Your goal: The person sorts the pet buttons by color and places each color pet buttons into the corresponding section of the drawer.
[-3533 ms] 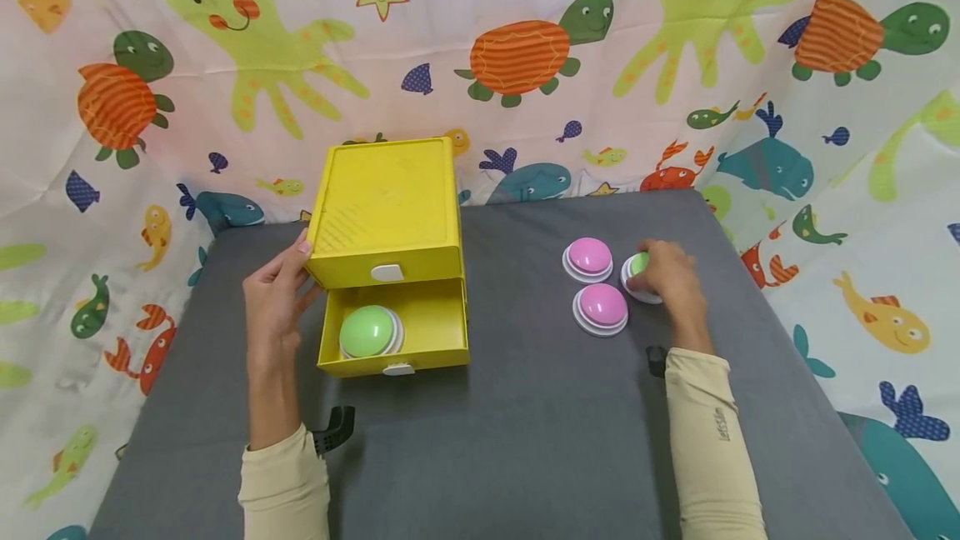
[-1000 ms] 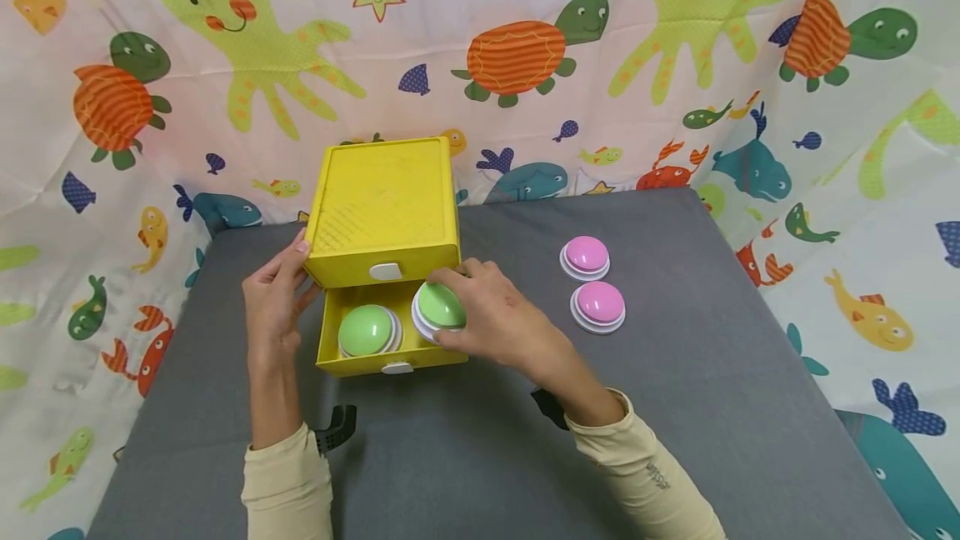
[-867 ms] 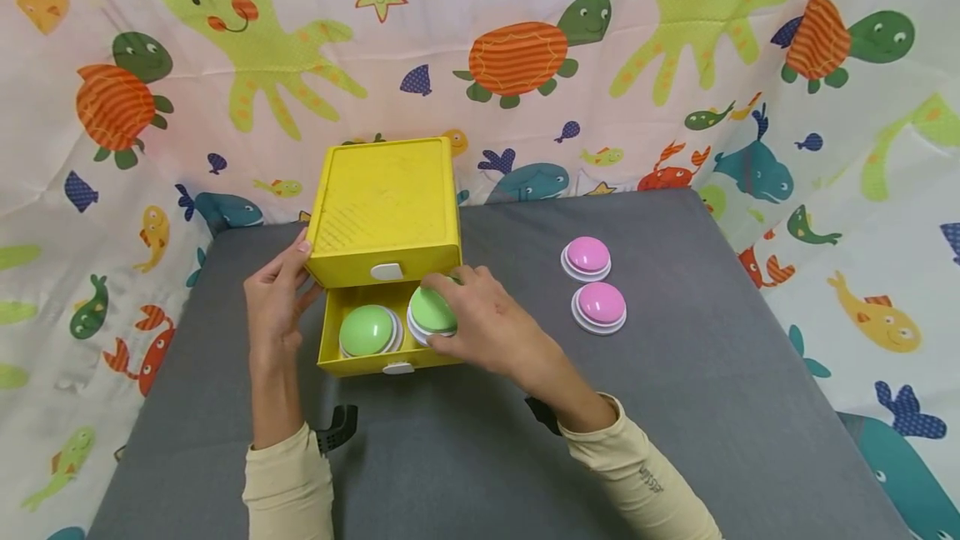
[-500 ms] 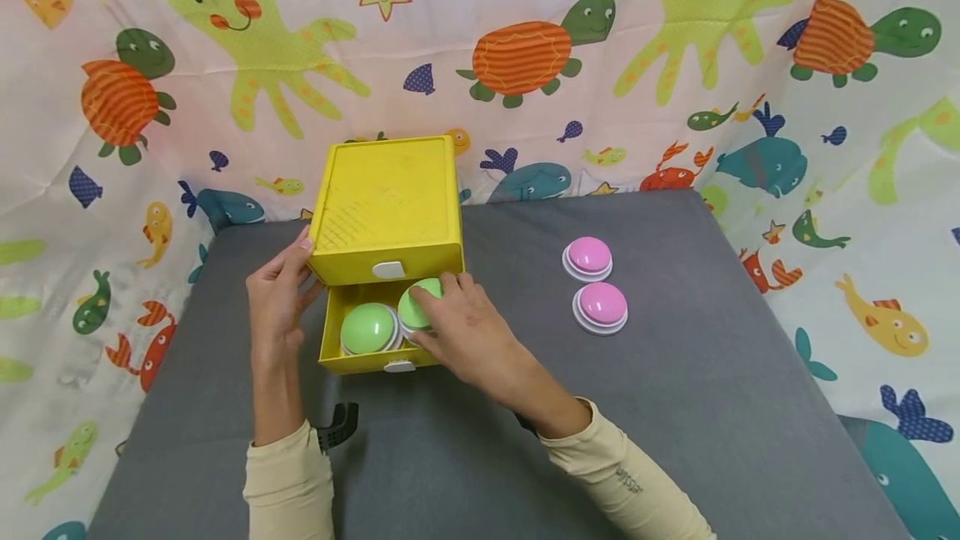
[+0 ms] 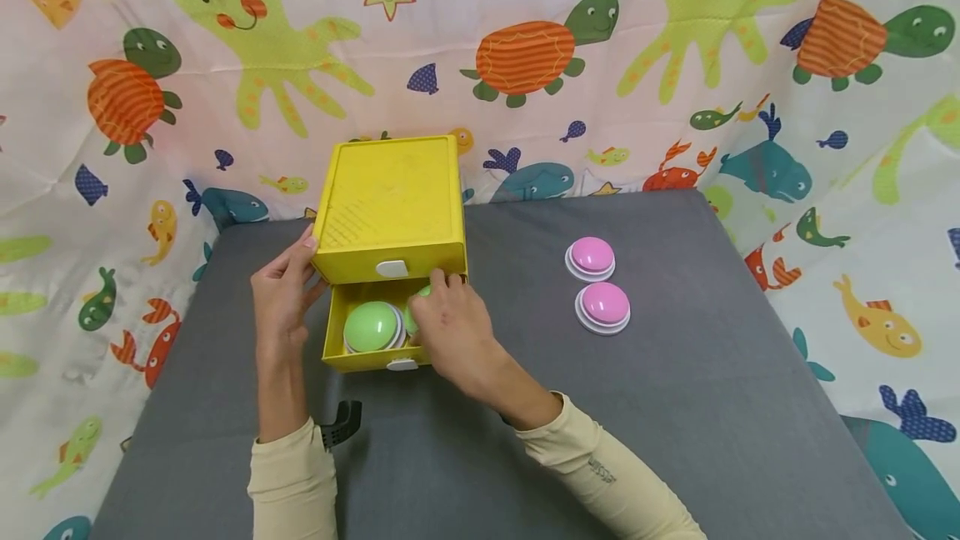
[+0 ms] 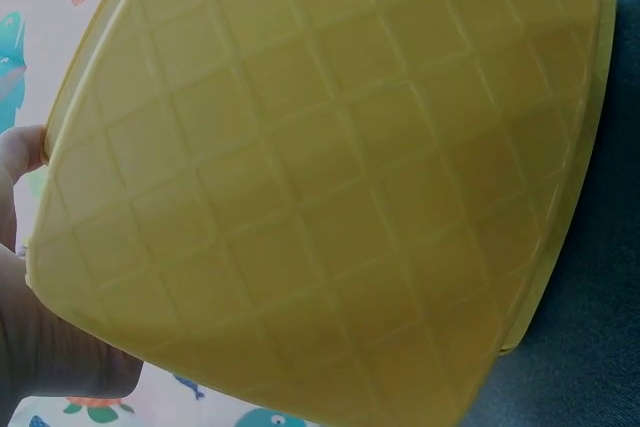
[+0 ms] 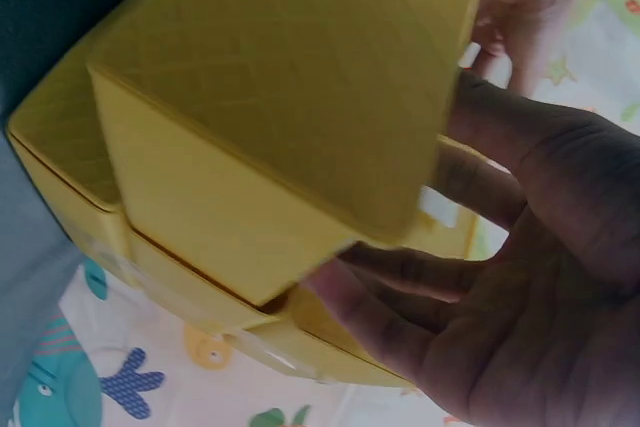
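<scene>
A yellow two-drawer box (image 5: 390, 198) stands on the grey table, its lower drawer (image 5: 356, 362) pulled out. My left hand (image 5: 279, 298) grips the box's front left corner, thumb near the top edge. Inside the drawer, on the left, sits a green-domed push button (image 5: 370, 326) with a white base. Beside it, a second green-domed push button (image 5: 412, 319) is in the drawer's right part, mostly covered by my right hand (image 5: 461, 332), whose curled fingers hold it. In the right wrist view the right hand's fingers (image 7: 380, 317) reach into the drawer; the button is hidden there.
Two pink-domed push buttons (image 5: 592, 254) with white bases lie on the table (image 5: 675, 407) to the right of the box. A curtain (image 5: 420, 23) printed with sea animals hangs behind and along the sides.
My right hand has brought the second green push button from beside the pink ones leftward and down into the drawer. My left hand has stayed on the box.
</scene>
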Demonstrator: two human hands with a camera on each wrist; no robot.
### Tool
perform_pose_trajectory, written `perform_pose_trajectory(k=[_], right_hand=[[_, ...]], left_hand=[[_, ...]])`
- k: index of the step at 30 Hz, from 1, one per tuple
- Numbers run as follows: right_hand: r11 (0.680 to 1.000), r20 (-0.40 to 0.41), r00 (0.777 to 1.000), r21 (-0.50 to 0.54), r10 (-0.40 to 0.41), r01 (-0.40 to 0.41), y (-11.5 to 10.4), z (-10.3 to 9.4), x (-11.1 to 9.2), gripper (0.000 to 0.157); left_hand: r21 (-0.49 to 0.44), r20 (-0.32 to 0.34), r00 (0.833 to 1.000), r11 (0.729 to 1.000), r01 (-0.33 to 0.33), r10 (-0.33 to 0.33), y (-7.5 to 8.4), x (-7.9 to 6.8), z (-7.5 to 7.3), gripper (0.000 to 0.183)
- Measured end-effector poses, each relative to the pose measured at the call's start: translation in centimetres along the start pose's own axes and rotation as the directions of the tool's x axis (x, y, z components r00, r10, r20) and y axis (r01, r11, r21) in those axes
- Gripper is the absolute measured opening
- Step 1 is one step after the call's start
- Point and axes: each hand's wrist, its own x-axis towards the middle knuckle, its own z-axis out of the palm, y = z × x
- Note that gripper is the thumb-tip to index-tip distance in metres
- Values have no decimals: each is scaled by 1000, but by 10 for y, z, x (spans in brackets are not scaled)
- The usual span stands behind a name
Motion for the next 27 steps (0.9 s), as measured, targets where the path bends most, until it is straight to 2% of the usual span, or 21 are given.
perform_pose_trajectory(k=[6, 8, 10, 12, 14, 15, 16, 17, 19, 20, 21, 22, 23, 27], right_hand=[[993, 141, 989, 105, 35, -50, 4, 6, 4, 36], [991, 165, 986, 130, 19, -41, 6, 6, 4, 34], [990, 155, 988, 137, -1, -20, 7, 6, 2, 30], [992, 85, 996, 122, -16, 6, 6, 10, 0, 24], [995, -72, 997, 98, -26, 33, 4, 18, -5, 21], [995, -169, 985, 96, -24, 41, 2, 22, -8, 18], [994, -276, 961, 97, -27, 55, -1, 26, -12, 15], [992, -389, 921, 96, -39, 83, -4, 32, -16, 13], [984, -574, 814, 69, -94, 162, -13, 40, -26, 10], [978, -623, 773, 56, -122, 199, -18, 43, -31, 7], [972, -647, 747, 38, -154, 233, -23, 46, -36, 6], [965, -651, 736, 21, -184, 260, -27, 49, -40, 7], [960, -634, 744, 7, -211, 278, -30, 52, -44, 9], [963, -493, 835, -20, -244, 270, -38, 61, -55, 12]], left_hand=[[20, 3, 1000, 1000, -11, 11, -1, 0, 0, 43], [23, 1, 1000, 1000, -13, 13, -1, -1, 0, 43], [23, 0, 1000, 1000, -15, 15, -1, -1, 0, 42], [26, -1, 1000, 1000, -11, 12, -1, -1, 1, 42], [33, 0, 1000, 999, -10, 10, 0, -1, 1, 42], [35, 2, 1000, 999, -9, 9, 0, 0, 1, 42], [38, 3, 1000, 999, -7, 7, 0, 0, 1, 42], [38, 3, 1000, 999, -6, 6, 0, 0, 1, 42], [34, -3, 1000, 999, -7, 8, 0, -1, 1, 42], [36, -7, 1000, 999, -11, 11, 0, -1, 0, 42], [38, -11, 1000, 999, -15, 15, 0, -1, 0, 42], [36, -14, 1000, 999, -19, 20, 1, -1, 0, 42], [35, -16, 1000, 999, -23, 24, 0, -1, -1, 42], [19, -5, 1000, 1000, -24, 24, -1, -1, 0, 42]])
